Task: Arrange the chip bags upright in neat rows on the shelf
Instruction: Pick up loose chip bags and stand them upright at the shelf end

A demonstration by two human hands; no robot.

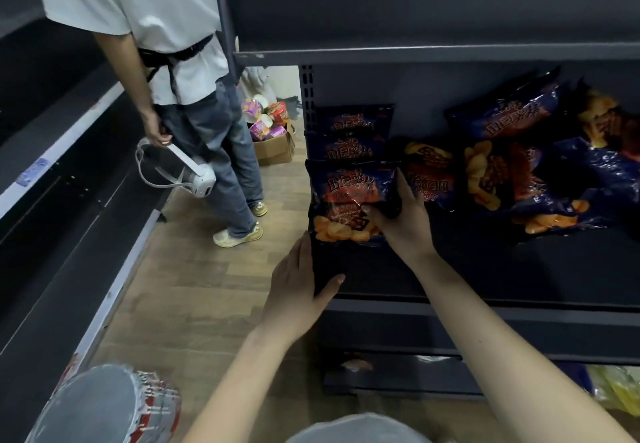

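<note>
Left grip (299, 286) lies released, fingers straight, at the lower corner of the front chip bag (346, 196). Right grip (401, 224) clasps that bag's right edge. Three bags stand in one row at the left of the shelf (485, 269). The heap (526, 172) alongside is unsorted, so the task looks mostly undone.

**Shelf** (485, 269), dk grey metal, one tier.
- L end: 3 chip bags stood upright in single file, front to back: front bag (349, 200), mid bag (349, 148), rear bag (353, 118), each overlapped by the one in front.
- Centre: 1 centre bag (429, 172), print seen upside down, set just beside the file.
- R half: loose heap (512, 172) of dk blue bags, tilted and overlapped; qty cannot be told.

**Floor** (194, 286), wood-look.
- Cardboard box (273, 153) w/ cup noodles (266, 117), set near shelf's L end.
</note>
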